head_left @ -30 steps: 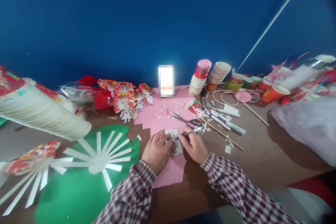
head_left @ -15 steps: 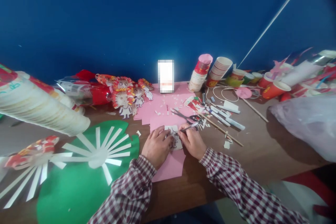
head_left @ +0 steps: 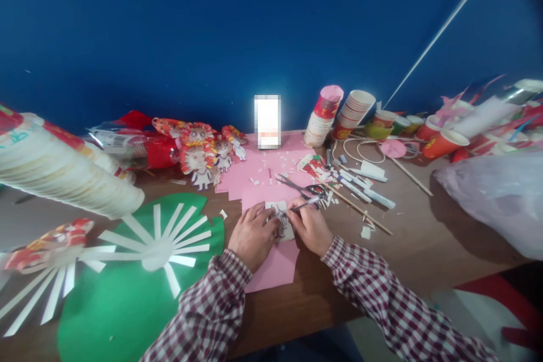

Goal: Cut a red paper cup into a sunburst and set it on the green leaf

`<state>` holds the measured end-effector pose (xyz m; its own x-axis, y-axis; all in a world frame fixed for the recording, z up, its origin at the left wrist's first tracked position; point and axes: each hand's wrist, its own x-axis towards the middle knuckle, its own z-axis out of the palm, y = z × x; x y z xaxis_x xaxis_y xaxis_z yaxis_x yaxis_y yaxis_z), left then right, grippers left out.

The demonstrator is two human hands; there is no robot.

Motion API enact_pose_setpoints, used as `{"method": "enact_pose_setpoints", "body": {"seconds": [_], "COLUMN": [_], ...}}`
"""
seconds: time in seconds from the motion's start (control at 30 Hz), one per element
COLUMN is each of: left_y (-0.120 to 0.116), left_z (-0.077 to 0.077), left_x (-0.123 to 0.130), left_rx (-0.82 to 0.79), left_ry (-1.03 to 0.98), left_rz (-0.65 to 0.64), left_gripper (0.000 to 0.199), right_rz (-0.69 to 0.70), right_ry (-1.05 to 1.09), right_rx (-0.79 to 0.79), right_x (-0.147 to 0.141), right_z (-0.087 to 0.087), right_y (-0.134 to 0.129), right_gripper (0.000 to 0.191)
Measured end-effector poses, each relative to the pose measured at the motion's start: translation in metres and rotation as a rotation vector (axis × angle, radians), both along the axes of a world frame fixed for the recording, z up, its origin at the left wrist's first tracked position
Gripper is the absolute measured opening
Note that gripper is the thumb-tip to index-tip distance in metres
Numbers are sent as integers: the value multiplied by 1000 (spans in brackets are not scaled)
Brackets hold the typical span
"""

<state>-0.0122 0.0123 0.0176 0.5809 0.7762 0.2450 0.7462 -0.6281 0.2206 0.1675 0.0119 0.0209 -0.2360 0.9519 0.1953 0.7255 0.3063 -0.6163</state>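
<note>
A small white paper piece [head_left: 283,232] with a dark-outlined figure drawn on it lies on pink paper [head_left: 278,271]. My left hand [head_left: 253,236] rests flat on its left part, fingers spread somewhat apart. On the right, my right hand [head_left: 311,227] is closed around a pen [head_left: 306,202], whose tip end points left at the drawing. Just beyond my hands lie black-handled scissors [head_left: 297,185], with white scraps around them.
Green paper [head_left: 114,305] with white strips lies left. Paper cup stacks [head_left: 72,164] lean at far left; another stack [head_left: 323,119] stands behind. Paper figures [head_left: 201,167], markers [head_left: 358,188], a wooden stick [head_left: 369,216] and a plastic bag [head_left: 487,198] surround the work area.
The view has shifted very slightly. My hands, the pen and the paper keep nearly the same places.
</note>
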Motion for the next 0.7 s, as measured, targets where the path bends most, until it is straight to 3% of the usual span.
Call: {"method": "enact_pose_setpoints", "body": {"seconds": [0.7], "left_y": [0], "left_z": [1], "left_x": [2], "left_rx": [16], "left_ry": [-1], "left_rz": [14], "left_gripper": [23], "right_rz": [15], "right_ry": [-13], "right_rx": [13], "right_x": [0], "right_z": [0], "right_y": [1], "right_gripper": [12]}}
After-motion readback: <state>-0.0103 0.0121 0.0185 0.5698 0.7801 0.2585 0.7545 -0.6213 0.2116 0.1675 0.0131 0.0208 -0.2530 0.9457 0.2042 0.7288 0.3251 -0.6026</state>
